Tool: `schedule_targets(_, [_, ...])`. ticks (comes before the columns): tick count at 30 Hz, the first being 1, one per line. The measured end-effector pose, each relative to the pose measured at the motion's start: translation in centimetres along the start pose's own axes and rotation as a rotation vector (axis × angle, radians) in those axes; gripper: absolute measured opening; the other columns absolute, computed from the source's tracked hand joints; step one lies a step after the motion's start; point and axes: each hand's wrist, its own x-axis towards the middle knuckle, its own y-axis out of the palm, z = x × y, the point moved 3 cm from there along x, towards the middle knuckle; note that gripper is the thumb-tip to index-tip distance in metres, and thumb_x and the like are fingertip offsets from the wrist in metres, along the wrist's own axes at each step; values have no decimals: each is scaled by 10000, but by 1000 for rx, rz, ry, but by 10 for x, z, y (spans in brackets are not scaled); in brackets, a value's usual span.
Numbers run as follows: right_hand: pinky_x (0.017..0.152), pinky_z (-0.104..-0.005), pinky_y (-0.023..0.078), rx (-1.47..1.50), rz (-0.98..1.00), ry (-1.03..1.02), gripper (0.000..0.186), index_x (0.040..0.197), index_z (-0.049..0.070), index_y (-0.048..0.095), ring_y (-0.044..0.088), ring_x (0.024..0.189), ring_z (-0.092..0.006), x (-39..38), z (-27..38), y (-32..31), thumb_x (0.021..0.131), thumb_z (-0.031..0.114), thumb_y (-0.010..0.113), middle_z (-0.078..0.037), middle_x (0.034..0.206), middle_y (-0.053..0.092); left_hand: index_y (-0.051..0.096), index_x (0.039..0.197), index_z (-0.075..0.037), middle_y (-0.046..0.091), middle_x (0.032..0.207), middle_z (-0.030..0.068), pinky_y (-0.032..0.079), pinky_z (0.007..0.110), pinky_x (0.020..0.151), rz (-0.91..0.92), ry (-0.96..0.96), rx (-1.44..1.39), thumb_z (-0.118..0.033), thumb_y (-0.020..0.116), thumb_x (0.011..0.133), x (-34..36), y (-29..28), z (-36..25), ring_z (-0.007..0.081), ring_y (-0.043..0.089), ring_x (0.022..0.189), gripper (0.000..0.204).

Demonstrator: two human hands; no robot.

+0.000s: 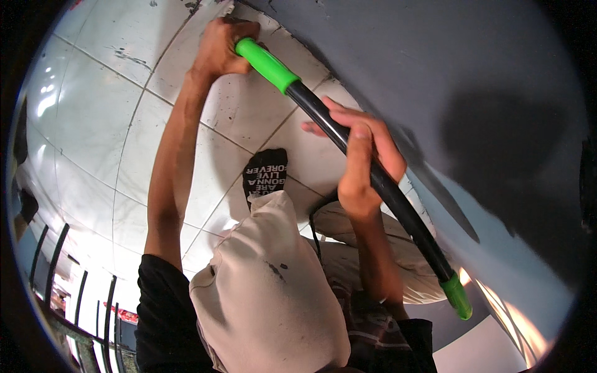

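A long black pole (404,214) with green sleeves at both ends crosses the view diagonally. My left hand (224,50) grips it at the upper green sleeve (270,69), near the foot of the dark grey wall. My right hand (367,155) is loosely around the black middle, thumb over it and some fingers stretched out. The lower green end (458,297) points down toward the right. Beneath the pole, my foot in a black printed sock (264,168) rests on the white tiles, and my knee in beige trousers (267,280) is bent up.
The white tiled floor (87,124) has dark smudges. A dark grey wall (485,56) runs along the right, carrying shadows. At the lower left are black metal bars (60,248) with a small red object behind them. A black cord-like strip (314,230) lies beside my leg.
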Motion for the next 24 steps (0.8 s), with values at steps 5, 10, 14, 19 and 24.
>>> schedule_targets(5, [898, -376, 596, -111, 108, -61, 229, 1134, -107, 622, 760, 920, -311, 21, 6, 4, 1069, 75, 499, -281, 1166, 701, 519, 668, -56, 513, 617, 156, 435, 420, 565, -70, -23, 13, -205, 712, 612, 4, -13, 2, 388, 509, 584, 251])
schedule_targets(10, [847, -305, 565, -170, 244, -59, 236, 1174, -53, 655, 699, 951, -176, 27, 8, -12, 1012, 118, 667, -193, 1167, 721, 531, 675, -36, 480, 605, 178, 417, 428, 561, -57, -36, -3, -192, 706, 618, 4, -17, 3, 393, 478, 579, 242])
schedule_targets(14, [639, -228, 524, -200, 241, -164, 213, 1132, -12, 700, 669, 752, -67, 28, 6, -16, 976, 131, 713, -120, 960, 769, 637, 961, -24, 658, 926, 175, 511, 402, 791, 68, 2, 38, -152, 739, 678, 2, -29, -13, 363, 635, 851, 327])
schedule_targets(19, [682, -177, 469, -321, 393, -105, 197, 1185, -50, 665, 585, 810, -25, 27, 30, -27, 1027, 58, 620, -142, 1088, 757, 601, 1341, -10, 656, 1345, 169, 429, 407, 1128, -185, -24, 117, -140, 730, 733, -46, -85, -47, 327, 596, 1298, 635])
schedule_targets(24, [700, -236, 526, -236, 407, -108, 172, 1116, -32, 694, 667, 833, -77, -12, 31, -81, 959, 37, 677, -158, 1098, 758, 664, 1259, -17, 697, 1282, 115, 478, 394, 1072, -539, -304, 73, 17, 631, 818, -141, -132, -63, 245, 649, 1224, 443])
